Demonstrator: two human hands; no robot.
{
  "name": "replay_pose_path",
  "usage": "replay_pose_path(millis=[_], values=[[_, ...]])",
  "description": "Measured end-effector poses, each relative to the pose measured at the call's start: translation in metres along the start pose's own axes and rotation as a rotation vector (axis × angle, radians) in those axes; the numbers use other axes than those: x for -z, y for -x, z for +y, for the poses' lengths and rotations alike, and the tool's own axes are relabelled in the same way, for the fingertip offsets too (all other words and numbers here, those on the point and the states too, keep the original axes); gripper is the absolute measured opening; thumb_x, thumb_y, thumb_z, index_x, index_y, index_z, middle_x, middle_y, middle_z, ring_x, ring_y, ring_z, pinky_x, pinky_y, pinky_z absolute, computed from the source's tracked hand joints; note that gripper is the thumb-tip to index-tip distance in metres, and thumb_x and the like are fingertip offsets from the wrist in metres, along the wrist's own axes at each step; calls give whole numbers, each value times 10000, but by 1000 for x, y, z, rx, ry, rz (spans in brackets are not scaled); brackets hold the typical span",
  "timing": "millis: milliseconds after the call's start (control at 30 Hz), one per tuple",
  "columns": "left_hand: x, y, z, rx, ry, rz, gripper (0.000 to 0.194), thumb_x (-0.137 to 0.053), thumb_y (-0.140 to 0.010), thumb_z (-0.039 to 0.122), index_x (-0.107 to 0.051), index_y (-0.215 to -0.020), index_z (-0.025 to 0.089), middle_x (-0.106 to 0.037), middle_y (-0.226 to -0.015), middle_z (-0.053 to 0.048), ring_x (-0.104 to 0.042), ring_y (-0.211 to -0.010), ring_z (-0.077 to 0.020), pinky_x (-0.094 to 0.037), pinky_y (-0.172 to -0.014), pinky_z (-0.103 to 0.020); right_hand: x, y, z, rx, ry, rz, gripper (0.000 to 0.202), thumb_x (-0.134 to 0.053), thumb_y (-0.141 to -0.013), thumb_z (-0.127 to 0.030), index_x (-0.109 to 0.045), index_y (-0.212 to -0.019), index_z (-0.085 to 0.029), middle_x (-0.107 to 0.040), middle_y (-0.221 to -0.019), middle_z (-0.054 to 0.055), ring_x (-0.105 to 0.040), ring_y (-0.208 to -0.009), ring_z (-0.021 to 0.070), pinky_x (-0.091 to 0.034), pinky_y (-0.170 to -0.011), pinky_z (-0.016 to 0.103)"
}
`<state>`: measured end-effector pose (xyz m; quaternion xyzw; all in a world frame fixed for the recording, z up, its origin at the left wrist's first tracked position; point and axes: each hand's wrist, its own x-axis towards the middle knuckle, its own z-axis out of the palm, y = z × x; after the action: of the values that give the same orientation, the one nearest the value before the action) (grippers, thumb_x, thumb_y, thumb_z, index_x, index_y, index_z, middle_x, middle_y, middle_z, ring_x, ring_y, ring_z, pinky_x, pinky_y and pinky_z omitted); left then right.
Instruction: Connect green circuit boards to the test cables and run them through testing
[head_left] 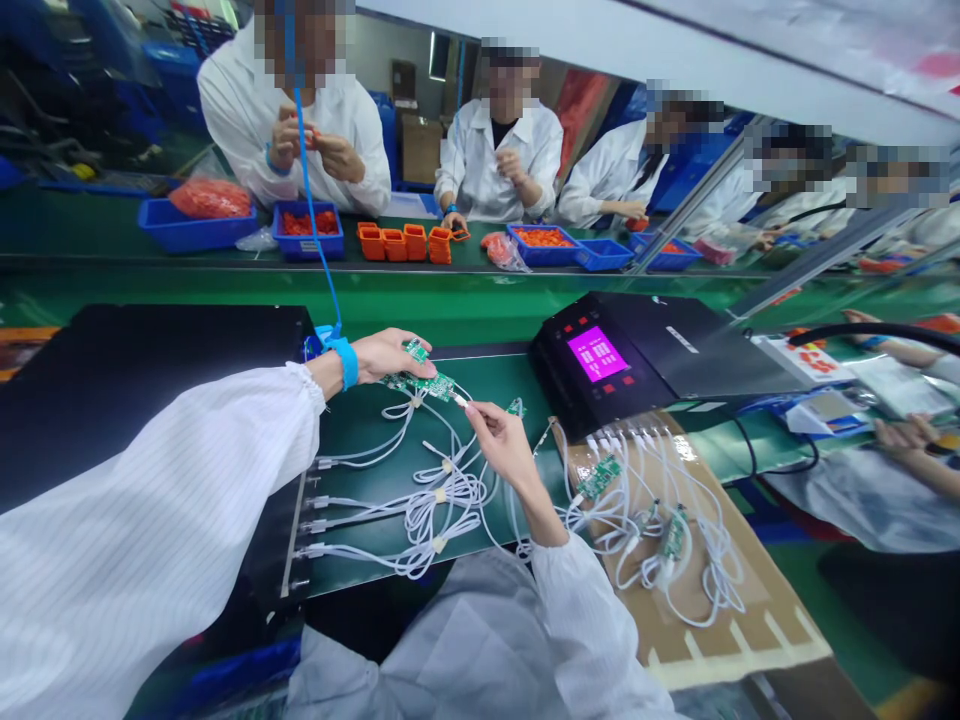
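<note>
My left hand (386,358), with a blue strap at the wrist, grips green circuit boards (439,386) over the green mat. Close to it on the right, my right hand (501,437) pinches a white cable plug (459,399) at the edge of the boards. Beneath both hands lie bundled white cables (442,496), with ends plugged into a black box on the left. Another green board (517,408) rests just behind my right hand.
A black tester (600,360) with a lit pink screen stands right of my hands. Boards and white cables lie on cardboard (720,625). A blue cord (315,220) hangs to my left wrist. Across the line, people in white coats work beside blue bins (199,225) of orange parts.
</note>
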<state>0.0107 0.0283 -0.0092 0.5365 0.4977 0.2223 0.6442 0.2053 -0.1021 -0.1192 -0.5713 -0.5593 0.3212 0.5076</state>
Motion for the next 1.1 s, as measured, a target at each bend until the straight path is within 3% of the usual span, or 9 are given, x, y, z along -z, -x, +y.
replay_pose_path(millis=[433, 733, 1100], values=[[1, -3, -6, -68, -32, -46, 454, -924, -531, -11, -757, -925, 142, -782, -771, -80, -730, -657, -185, -560, -661, -262, 4, 1, -5, 8, 11, -78, 369, -639, -933, -509, -800, -953, -179, -760, -916, 73, -680, -813, 199, -513, -735, 300], [-3, 1, -5, -53, -15, 11, 459, -895, -517, -87, -747, -890, 135, -770, -754, -83, -706, -623, -191, -530, -657, -286, -1, 1, -9, 29, 26, -42, 357, -613, -957, -492, -803, -949, -190, -649, -802, 27, -573, -714, 158, -440, -650, 276], [-3, 1, -4, -50, 24, 19, 419, -918, -539, -46, -741, -885, 111, -761, -759, -102, -703, -641, -193, -521, -667, -289, -7, 2, -12, 17, -47, -24, 360, -613, -949, -499, -801, -980, -193, -686, -869, 46, -617, -778, 175, -486, -693, 283]])
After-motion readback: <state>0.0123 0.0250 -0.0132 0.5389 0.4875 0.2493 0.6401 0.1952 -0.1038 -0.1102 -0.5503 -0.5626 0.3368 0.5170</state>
